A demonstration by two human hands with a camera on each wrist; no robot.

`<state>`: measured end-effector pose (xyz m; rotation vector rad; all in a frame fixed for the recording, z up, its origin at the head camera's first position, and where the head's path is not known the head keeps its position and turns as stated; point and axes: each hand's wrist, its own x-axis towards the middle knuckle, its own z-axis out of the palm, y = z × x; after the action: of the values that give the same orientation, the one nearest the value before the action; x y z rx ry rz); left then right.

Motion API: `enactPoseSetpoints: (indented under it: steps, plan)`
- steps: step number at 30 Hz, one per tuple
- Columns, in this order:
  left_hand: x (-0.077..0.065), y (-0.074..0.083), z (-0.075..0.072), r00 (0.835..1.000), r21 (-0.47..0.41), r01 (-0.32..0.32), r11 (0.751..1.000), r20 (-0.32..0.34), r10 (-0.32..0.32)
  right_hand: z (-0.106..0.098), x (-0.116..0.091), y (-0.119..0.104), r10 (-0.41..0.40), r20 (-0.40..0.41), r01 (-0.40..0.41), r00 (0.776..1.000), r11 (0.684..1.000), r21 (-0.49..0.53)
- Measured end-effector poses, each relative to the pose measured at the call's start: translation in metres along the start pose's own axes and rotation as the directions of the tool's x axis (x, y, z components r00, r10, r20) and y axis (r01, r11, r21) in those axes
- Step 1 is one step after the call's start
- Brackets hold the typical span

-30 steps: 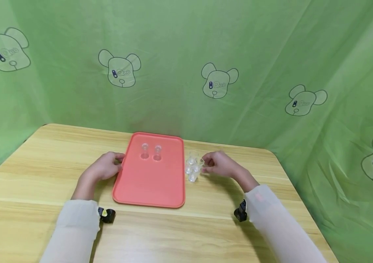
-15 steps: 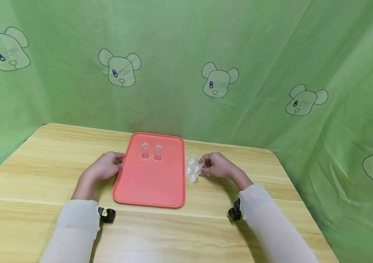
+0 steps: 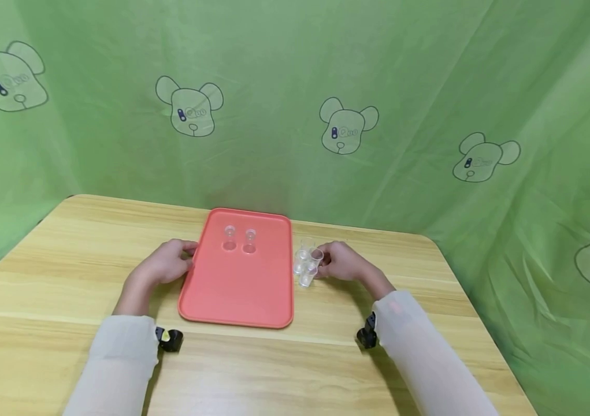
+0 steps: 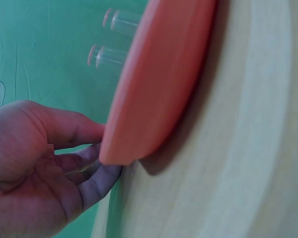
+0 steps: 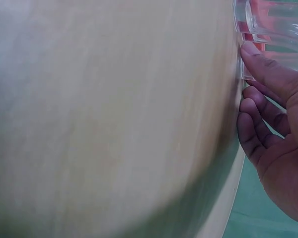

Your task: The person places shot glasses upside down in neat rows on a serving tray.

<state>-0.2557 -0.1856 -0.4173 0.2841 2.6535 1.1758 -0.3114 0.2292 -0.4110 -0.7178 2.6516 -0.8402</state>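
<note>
From where I stood, the left hand point(image 3: 166, 263) had the edge of the red tray point(image 3: 232, 289) pinched, thumb above and fingers beneath. The right hand point(image 3: 347, 261) had its thumb and forefinger curled around the nearest clear cup point(image 3: 316, 258), though how firmly they pressed I couldn't tell. That cup stood upright on the table point(image 3: 295, 370), just right of the tray, crowded against other clear cups point(image 3: 303, 266) or very nearly touching them. Two more cups point(image 3: 249, 241) were on the tray towards its far end, seemingly mouth down.

To my eye, doing this well called for a light pinch, since thin clear walls might slip or flex, and for drawing the cup straight up so its neighbours weren't tipped. The left hand did best kept level; raising that edge could have upset the cups on the tray.
</note>
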Motion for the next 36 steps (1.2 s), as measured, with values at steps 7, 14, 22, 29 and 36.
enactPoseSetpoints:
  steps: [7,14,22,29,36]
  plan:
    - [0.000,0.001,0.000,1.000,-0.005,-0.005,1.000,0.004,0.005,0.000,-0.001,0.003,-0.003,-0.004,0.004,1.000,0.999,0.051]
    - [0.001,0.002,0.001,1.000,0.000,-0.004,1.000,0.005,0.004,-0.004,-0.003,0.008,-0.012,0.009,0.011,1.000,0.998,0.065]
    - [0.002,0.002,0.000,1.000,0.007,0.001,1.000,0.001,-0.001,-0.017,-0.009,0.005,-0.013,-0.031,0.014,0.999,0.999,0.049]
    - [0.001,0.002,0.000,1.000,0.003,0.004,1.000,0.005,-0.004,-0.029,-0.009,0.000,-0.050,-0.092,0.055,0.995,0.997,0.052]
    - [-0.002,0.002,0.000,1.000,-0.014,0.019,1.000,0.010,-0.019,-0.037,-0.007,-0.011,-0.053,-0.166,0.069,0.985,0.994,0.091]
